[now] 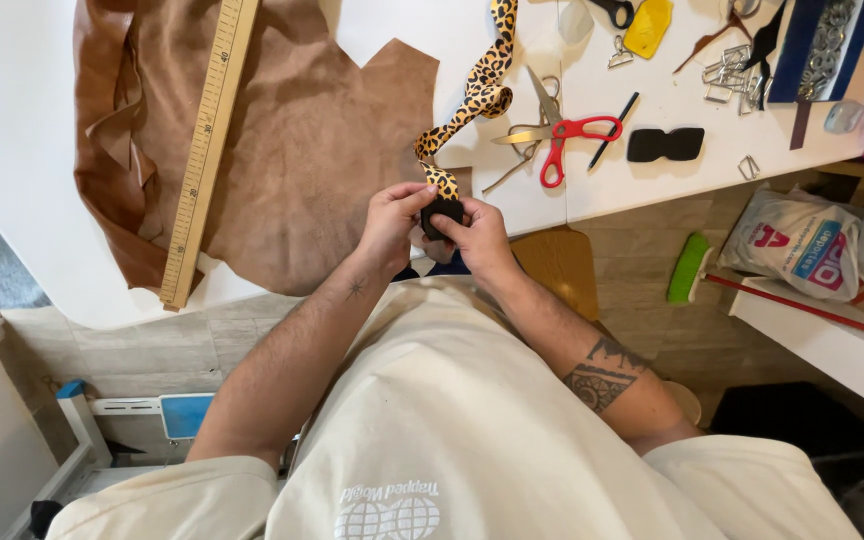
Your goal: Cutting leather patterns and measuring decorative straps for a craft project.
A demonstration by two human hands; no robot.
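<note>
My left hand (pixel 390 222) and my right hand (pixel 476 236) meet at the front edge of the white table (pixel 12 120). Together they pinch a small black leather piece (pixel 442 211) with the end of a leopard-print ribbon (pixel 480 92) laid over it. The ribbon runs from my fingers up across the table to its far edge. Both hands have fingers closed on the black piece and the ribbon end.
A brown leather hide (pixel 302 150) with a long wooden ruler (pixel 208 140) across it lies left. Red-handled scissors (pixel 564 135), a black bow-shaped leather piece (pixel 665 144), a black pen, metal buckles (pixel 732 70) and a yellow tag lie right. Bags and a green brush sit on the floor.
</note>
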